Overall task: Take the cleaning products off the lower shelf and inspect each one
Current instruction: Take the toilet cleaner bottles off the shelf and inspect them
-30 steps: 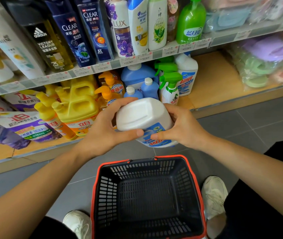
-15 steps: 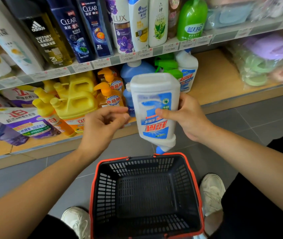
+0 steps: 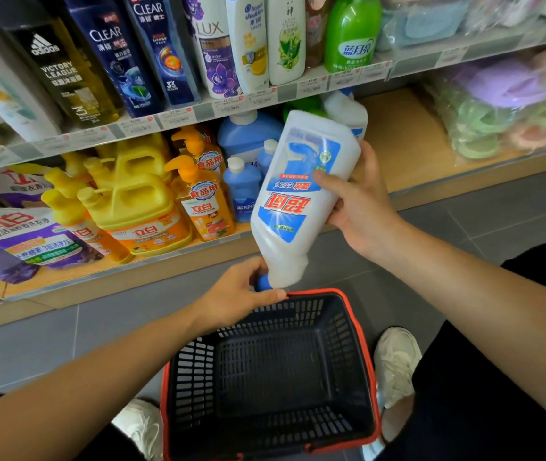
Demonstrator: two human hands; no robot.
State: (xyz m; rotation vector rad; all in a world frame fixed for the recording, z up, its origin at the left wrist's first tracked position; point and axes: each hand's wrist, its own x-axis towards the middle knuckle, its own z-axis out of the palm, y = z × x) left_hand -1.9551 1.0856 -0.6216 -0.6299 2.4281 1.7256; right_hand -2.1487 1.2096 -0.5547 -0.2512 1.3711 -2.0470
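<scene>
Lower shelf (image 3: pixel 408 141) across the back, stocked with yellow jugs (image 3: pixel 138 201) and blue bottles (image 3: pixel 241 188), bare wood to the right. Below, on the grey floor (image 3: pixel 32 344), a black basket (image 3: pixel 265 387) with a red rim, between white shoes (image 3: pixel 395 364). White bottle (image 3: pixel 295 201) off the shelf, upside down and tilted, in the air above the basket's far rim, label toward the camera. Right hand (image 3: pixel 361 201) wrapped round the bottle's upper half, thumb across the label. Left hand (image 3: pixel 231 297) curled round the bottom end, fingers and thumb closed about the blue cap (image 3: pixel 262 282).
</scene>
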